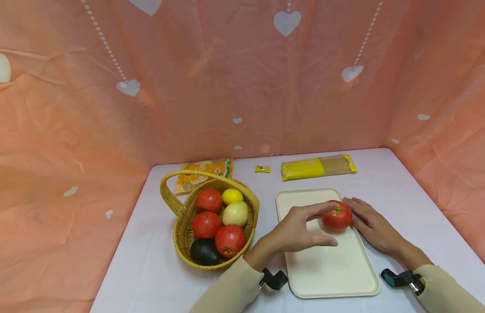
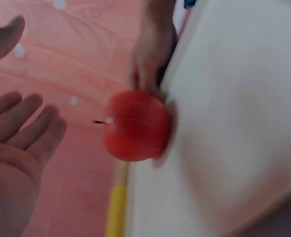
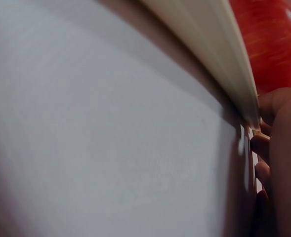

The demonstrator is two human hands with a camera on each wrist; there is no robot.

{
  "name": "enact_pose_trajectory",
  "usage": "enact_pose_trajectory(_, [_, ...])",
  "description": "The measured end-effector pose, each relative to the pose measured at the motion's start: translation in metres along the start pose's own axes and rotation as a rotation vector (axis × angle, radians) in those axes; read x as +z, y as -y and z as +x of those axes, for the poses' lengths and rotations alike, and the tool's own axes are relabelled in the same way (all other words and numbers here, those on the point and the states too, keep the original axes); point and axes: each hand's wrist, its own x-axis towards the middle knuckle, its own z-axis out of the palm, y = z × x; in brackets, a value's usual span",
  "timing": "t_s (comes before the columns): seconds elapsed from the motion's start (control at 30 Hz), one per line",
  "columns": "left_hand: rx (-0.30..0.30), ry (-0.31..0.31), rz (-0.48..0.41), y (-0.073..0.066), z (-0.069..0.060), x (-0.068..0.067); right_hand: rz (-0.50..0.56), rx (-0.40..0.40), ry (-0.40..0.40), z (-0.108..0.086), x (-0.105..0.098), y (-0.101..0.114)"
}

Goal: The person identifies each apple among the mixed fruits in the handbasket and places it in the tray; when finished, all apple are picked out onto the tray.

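Observation:
A red apple (image 1: 337, 216) with a dark stem (image 2: 99, 121) sits towards the far right of a cream rectangular tray (image 1: 332, 274). Over the tray, just left of the apple, my left hand (image 1: 299, 230) has its thumb and fingers spread wide; the left wrist view shows it apart from the apple, holding nothing. My right hand (image 1: 377, 228) is at the tray's right edge. In the right wrist view its thumb (image 3: 273, 103) lies over the rim beside the apple, while the other fingers are at the outer side, partly hidden.
A handled wicker basket (image 1: 180, 248) stands left of the tray, holding several red fruits, a yellow lemon (image 1: 232, 196), a pale round fruit (image 1: 235, 213) and a dark green avocado (image 1: 205, 252). Behind lie an orange packet (image 1: 223, 167), a small yellow sachet (image 1: 262, 168) and a noodle pack (image 1: 305, 168).

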Motion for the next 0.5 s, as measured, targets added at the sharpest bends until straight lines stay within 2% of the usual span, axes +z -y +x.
enact_pose_trajectory(0.1, [0.065, 0.065, -0.036, -0.011, -0.017, -0.01, 0.004, -0.001, 0.003, 0.001, -0.001, 0.0])
enact_pose_trajectory(0.27, [0.154, 0.117, -0.087, -0.024, -0.049, -0.032, 0.007, 0.012, 0.012, 0.001, -0.001, 0.001])
enact_pose_trajectory(0.4, [0.178, 0.129, -0.098, -0.031, -0.077, -0.054, 0.008, 0.009, 0.01, 0.001, -0.001, 0.0])
enact_pose_trajectory(0.5, [0.159, 0.114, -0.079, -0.034, -0.098, -0.072, 0.01, 0.0, 0.003, 0.001, -0.001, 0.0])
